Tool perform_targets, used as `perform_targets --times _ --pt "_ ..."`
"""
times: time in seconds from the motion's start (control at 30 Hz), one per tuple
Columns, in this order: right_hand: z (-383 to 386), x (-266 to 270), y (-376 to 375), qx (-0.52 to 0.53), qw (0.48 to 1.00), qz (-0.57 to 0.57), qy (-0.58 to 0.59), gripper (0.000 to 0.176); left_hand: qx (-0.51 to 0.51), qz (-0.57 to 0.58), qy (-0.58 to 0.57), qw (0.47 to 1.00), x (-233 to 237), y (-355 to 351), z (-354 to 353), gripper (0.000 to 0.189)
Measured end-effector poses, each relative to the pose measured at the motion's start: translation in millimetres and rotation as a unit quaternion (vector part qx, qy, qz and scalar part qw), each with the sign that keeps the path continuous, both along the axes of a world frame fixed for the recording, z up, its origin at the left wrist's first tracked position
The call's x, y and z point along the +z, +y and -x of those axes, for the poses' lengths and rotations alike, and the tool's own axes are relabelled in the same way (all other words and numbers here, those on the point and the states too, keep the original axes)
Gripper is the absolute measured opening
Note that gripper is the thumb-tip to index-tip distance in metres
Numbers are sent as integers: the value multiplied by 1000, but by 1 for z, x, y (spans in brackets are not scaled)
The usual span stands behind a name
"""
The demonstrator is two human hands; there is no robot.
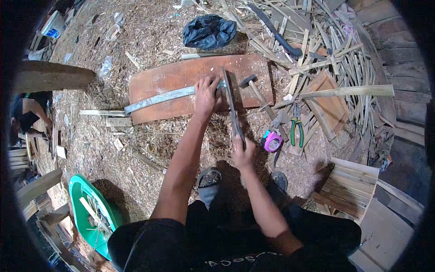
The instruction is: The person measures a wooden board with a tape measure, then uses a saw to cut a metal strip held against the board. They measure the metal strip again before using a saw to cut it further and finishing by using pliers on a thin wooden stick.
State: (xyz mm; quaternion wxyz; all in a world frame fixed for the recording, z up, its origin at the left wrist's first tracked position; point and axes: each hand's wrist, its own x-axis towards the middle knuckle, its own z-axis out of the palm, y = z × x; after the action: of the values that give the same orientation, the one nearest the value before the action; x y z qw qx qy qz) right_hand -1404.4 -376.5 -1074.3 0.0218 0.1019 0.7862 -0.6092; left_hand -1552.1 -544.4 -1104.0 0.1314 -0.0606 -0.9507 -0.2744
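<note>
My left hand point(208, 93) presses down on a long grey strip point(158, 98), its fingers curled over the strip near the right end. The strip lies slantwise on a reddish-brown wooden board point(181, 77); its material is hard to tell. In my right hand point(244, 153) is the handle of a handsaw point(232, 109). The long, narrow blade points away from me and crosses just past the strip's right end, close to my left fingers. A hammer point(258, 93) rests on the board right of the blade. Near my right hand lie a pink tape measure point(272, 141) and green-handled pliers point(297, 129).
Several thin wood sticks point(362, 68) are heaped at the right. A black plastic bag point(209, 31) lies beyond the board. At lower left stands a green tub point(79, 190) holding scraps. A wooden slatted piece point(351, 186) sits lower right. Another person point(34, 113) is at far left.
</note>
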Motion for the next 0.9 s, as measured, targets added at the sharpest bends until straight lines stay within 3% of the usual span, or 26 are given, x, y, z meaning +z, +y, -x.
perform_targets --times 0.07,0.1,0.27,0.37,0.43,0.5,0.6,0.73,0.77,0.83,0.9 --pt "38 -4 -5 10 995 55 -87 41 2 -2 2 1000 0 0 6 47" --pt "57 -7 -12 -1 996 58 -69 41 8 0 -2 1000 2 1 5 46" --pt "-3 -11 -1 -6 1000 -11 -11 40 -9 5 -1 1000 3 -1 0 47" --pt "15 -22 3 21 999 -48 -13 40 -10 -4 7 1000 -2 0 4 47" --pt "46 -3 -8 5 996 46 -73 39 1 -9 13 1000 -1 -1 3 46" --pt "39 6 -12 18 1000 4 -7 40 4 -15 24 1000 -5 -1 3 46" --pt "-16 -22 3 -6 1000 4 5 43 3 -19 21 1000 -2 -1 4 46" --pt "40 -12 -2 12 996 58 -72 46 -1 -12 23 1000 -3 -1 4 46" --pt "56 -1 -8 8 997 21 -77 45 0 -12 16 1000 -4 -1 -1 46" --pt "43 -2 -11 13 999 48 -6 43 0 -10 17 1000 0 0 2 47" --pt "6 -16 2 12 998 33 -52 41 1 -4 31 1000 -4 0 2 47"
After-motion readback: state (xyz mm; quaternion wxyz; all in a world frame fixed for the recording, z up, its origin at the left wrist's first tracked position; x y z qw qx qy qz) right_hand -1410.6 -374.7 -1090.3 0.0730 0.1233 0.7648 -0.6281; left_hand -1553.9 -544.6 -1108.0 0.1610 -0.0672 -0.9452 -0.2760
